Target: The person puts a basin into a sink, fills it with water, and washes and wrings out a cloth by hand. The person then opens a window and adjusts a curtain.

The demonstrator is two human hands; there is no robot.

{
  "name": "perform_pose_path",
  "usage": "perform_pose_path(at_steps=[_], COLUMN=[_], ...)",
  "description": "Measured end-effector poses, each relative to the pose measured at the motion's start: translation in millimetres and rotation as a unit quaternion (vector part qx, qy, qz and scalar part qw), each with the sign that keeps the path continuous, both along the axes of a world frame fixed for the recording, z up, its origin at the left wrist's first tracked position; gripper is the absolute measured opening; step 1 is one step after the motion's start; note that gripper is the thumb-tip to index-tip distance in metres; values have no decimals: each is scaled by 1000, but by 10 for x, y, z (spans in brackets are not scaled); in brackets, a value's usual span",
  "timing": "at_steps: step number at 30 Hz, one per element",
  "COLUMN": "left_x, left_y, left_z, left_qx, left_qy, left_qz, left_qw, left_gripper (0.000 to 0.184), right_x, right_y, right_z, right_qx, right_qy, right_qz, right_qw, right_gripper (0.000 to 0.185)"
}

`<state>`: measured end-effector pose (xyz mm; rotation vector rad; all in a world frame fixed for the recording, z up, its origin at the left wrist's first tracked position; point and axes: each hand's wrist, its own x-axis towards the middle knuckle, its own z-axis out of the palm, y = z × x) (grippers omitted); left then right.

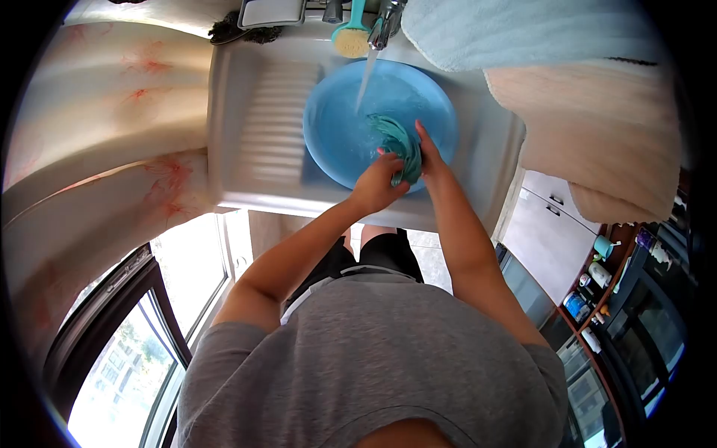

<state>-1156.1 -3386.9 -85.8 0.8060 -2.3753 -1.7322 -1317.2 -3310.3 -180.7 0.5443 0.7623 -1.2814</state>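
Note:
A bunched, wet teal-green cloth (403, 146) is held over the near right part of a light blue basin (328, 153). My left hand (379, 181) is closed on the cloth's near left side, its fingers curled into the folds. Against the right side of the cloth, my right hand (432, 155) grips it, one digit pointing up along its edge; the other fingers are mostly hidden. Water runs from the metal faucet (381, 28) into the basin, just beyond the cloth.
The basin stands in a white sink (224, 149) with a ribbed washboard (278, 123) at left. Behind lie a teal-handled brush (352, 42) and a soap dish (272, 13). Towels (590, 119) hang at right, a curtain (112, 112) at left. An open window (123, 358) is lower left.

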Motion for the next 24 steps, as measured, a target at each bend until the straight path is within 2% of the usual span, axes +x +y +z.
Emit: perform_pose_path(at_steps=[1, 2, 3, 4, 5, 6, 7, 8, 9, 10, 11, 13, 14, 15, 16, 17, 18, 19, 20, 21, 22, 23, 24], left_x=[113, 236, 379, 530, 654, 692, 736, 781, 713, 612, 499, 296, 225, 173, 142, 120, 103, 104, 105, 109, 111, 115, 131], left_y=[-36, -71, -110, -158, -255, -265, -246, -222, -281, -323, -352, -339, -325, -331, -349, -370, -391, -403, -423, -438, -452, -461, -445], left_z=[139, 127, 36, -69, -189, -289, -411, -686, -645, -566, -493, -548, -566, -515, -465, -418, -402, -394, -410, -461, -460, -457, -411], left_qx=[12, 9, 100, 191, 377, 447, 507, 502, 502, 633, 744, 769, 764, 755, 729, 730, 734, 736, 737, 759, 780, 779, 766], left_qy=[15, 18, 18, 18, -51, 9, 69, 73, 78, -6, -89, -82, -32, 19, -17, -13, -40, -68, -66, -63, -59, -57, -18], left_qz=[-68, -67, -12, 41, 135, 246, 351, 348, 347, 314, 270, 235, 202, 168, 168, 168, 159, 150, 151, 138, 124, 124, 140], left_qw=[997, 998, 995, 980, 915, 860, 784, 788, 789, 708, 605, 589, 613, 633, 663, 662, 660, 657, 655, 633, 611, 612, 627], left_gripper=[17, 17, 17, 18, 42, 54, 68, 85, 85, 89, 93, 93, 88, 83, 67, 67, 61, 54, 54, 44, 35, 35, 29], right_x=[-7, -36, -8, 28, 57, 144, 246, 336, 430, 556, 650, 769, 856, 870, 891, 902, 866, 860, 854, 830, 766, 663, 554], right_y=[-43, -27, -29, -41, -73, -154, -190, -229, -266, -300, -310, -342, -228, -199, -146, -117, -110, -61, -6, 38, 35, 10, 7], right_z=[37, -168, -253, -302, -301, -87, 34, 128, 229, 404, 595, 941, 593, 677, 766, 842, 954, 1016, 1065, 1124, 1259, 1410, 1532], right_qx=[-5, 20, 16, 90, 163, 198, 196, 183, 169, 144, 141, 173, 85, 85, 94, 100, 71, 72, 5, -63, -64, -77, -86], right_qy=[24, 48, 51, 83, 115, 115, 118, 150, 183, 242, 247, 337, 381, 386, 516, 624, 627, 626, 741, 821, 821, 708, 553], right_qz=[10, -1, -1, -21, -42, -107, -106, -146, -186, -155, -155, 0, -27, -25, 110, 241, 301, 304, 378, 433, 433, 404, 353], right_qw=[1000, 999, 999, 992, 979, 968, 968, 961, 951, 947, 946, 925, 920, 918, 844, 737, 715, 714, 554, 368, 367, 575, 750], right_gripper=[60, 44, 44, 35, 26, 14, 14, 14, 14, 17, 17, 21, 28, 28, 32, 36, 45, 45, 43, 41, 41, 36, 32])
